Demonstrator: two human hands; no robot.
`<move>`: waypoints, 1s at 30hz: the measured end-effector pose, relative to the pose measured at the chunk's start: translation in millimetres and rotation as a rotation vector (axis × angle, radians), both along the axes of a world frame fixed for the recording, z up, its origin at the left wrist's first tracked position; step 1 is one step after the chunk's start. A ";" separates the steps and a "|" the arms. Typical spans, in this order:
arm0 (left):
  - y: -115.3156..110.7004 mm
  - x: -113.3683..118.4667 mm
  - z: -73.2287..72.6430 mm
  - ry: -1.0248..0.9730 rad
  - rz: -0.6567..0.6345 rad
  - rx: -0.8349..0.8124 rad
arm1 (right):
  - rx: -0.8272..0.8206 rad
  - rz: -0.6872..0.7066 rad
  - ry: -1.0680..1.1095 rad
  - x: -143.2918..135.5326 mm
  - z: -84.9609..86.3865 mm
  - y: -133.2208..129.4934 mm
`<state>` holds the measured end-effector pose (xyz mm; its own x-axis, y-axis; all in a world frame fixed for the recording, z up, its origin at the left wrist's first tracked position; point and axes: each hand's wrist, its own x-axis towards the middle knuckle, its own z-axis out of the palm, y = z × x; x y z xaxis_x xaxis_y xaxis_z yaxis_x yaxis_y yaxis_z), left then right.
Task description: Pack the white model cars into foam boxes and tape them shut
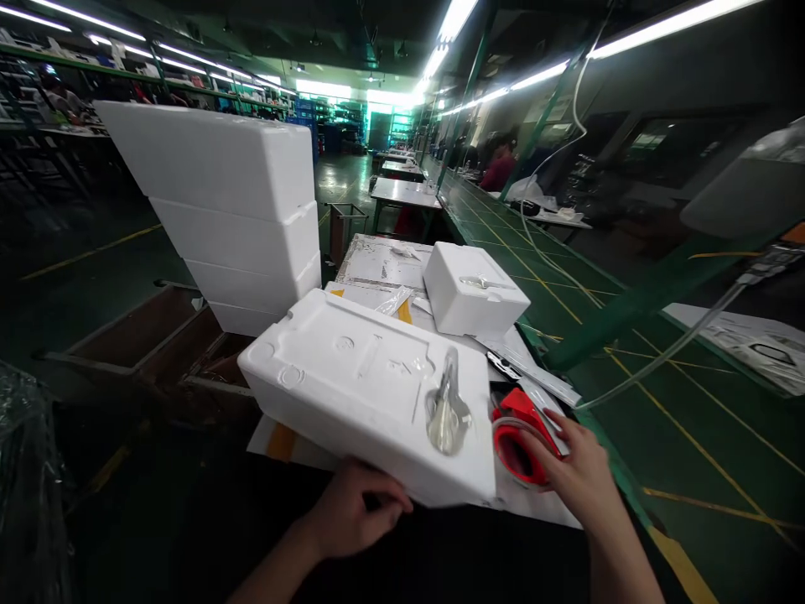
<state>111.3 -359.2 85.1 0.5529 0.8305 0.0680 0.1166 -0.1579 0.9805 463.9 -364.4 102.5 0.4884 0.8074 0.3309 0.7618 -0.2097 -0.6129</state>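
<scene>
A large white foam box (358, 377) lies on the table, with a clear plastic piece (445, 415) in a recess near its right end. My left hand (358, 507) is at the box's near edge, its thumb and fingers curled together; whatever they may hold is too small to name. Right of the box, my right hand (575, 461) has its fingers around a red tape dispenser (519, 436) lying on the table. A black and white cutter-like tool (503, 367) lies just behind the dispenser.
Stacked white foam boxes (251, 201) rise at the left beside a brown cart (144, 335). A smaller foam box (475, 289) sits farther back on the table. A green post (629, 319) and hanging hose stand at right.
</scene>
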 end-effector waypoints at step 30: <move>-30.8 9.4 22.0 -0.584 0.300 -0.911 | 0.052 1.010 -0.576 -120.5 52.6 -77.1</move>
<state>120.6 -390.0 107.1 0.4042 0.7968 -0.4492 -0.4863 0.6031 0.6323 343.3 -441.6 155.1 -0.6030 0.7224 0.3384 0.7366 0.6671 -0.1113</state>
